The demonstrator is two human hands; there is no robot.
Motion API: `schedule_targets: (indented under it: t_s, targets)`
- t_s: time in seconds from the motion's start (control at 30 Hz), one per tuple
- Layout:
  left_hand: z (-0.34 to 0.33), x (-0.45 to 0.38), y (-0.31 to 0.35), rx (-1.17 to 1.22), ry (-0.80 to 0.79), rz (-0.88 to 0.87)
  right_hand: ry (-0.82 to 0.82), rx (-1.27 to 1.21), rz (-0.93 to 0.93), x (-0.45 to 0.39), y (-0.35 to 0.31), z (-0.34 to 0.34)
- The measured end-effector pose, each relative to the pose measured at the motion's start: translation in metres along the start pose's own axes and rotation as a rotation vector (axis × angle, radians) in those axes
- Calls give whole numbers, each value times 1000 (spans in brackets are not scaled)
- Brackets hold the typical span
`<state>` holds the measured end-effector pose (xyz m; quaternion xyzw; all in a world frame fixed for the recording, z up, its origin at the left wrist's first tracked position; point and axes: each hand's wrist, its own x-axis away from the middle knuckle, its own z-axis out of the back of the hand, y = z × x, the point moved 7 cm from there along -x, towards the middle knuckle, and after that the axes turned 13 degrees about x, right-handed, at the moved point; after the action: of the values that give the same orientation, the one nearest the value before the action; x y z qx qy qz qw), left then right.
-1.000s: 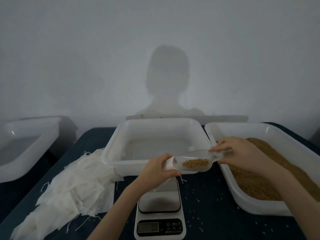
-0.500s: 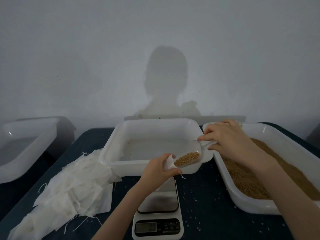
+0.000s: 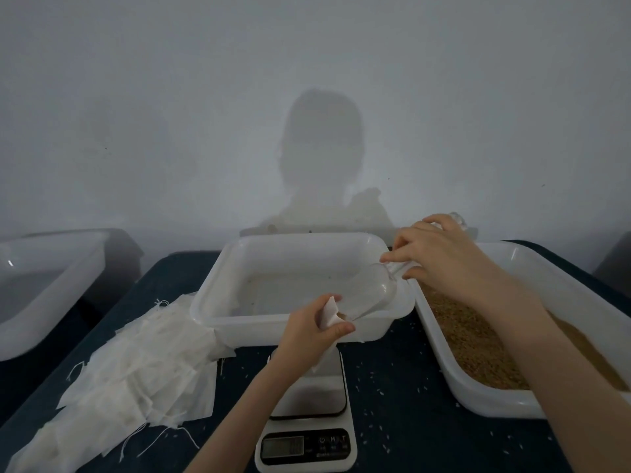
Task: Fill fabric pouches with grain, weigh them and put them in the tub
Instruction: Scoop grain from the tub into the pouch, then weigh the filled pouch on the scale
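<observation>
Pouring grain from scoop into pouch, above the near rim of the middle tub (image 3: 235,264).

Left hand (image 3: 309,331): grip closed on the fabric pouch (image 3: 329,314), mouth pinched between thumb and fingers and turned toward the scoop; pouch body hanging below the hand, over the scale (image 3: 309,397). Right hand (image 3: 444,257): grip closed on the handle of the clear scoop (image 3: 374,295), handle raised, lip tilted steeply down into the pouch mouth. Only a trace of grain visible at the lip; bulk apparently already inside the pouch.

For a clean pour:
- Scoop lip kept inside the pouch mouth, not merely beside it, until the last grains slide off.
- Pouch mouth held wide by the pinching fingers; a collapsed edge likely to deflect grain onto the bench (image 3: 403,377), already dotted with stray grains.
- Tilt raised gradually; a short tap on the handle probably enough to clear the remainder.
- Pouch kept upright and supported from below before the move down to the scale platform, directly underneath.

Elsewhere: grain tub (image 3: 485,401) at right, well stocked; stack of empty pouches (image 3: 136,367) at left on the bench, touching the middle tub; another tub (image 3: 44,291) far left. Scale display unreadable.
</observation>
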<state>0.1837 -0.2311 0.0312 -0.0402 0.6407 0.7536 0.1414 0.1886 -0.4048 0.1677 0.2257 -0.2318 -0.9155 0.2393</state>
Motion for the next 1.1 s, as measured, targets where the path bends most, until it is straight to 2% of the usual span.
schedule_targets:
  t_s: [0.47, 0.87, 0.93, 1.1]
  targets:
    - [1, -1, 9, 168, 28, 0, -173, -888, -241, 43, 11, -79]
    - [-2, -6, 9, 163, 67, -11, -210, -936, -311, 64, 12, -104]
    - [-1, -8, 6, 132, 83, -3, -211, -946, -378, 71, 20, -109]
    - [-1, -15, 1, -57, 46, 5, -169, -860, -681, 101, 56, -130]
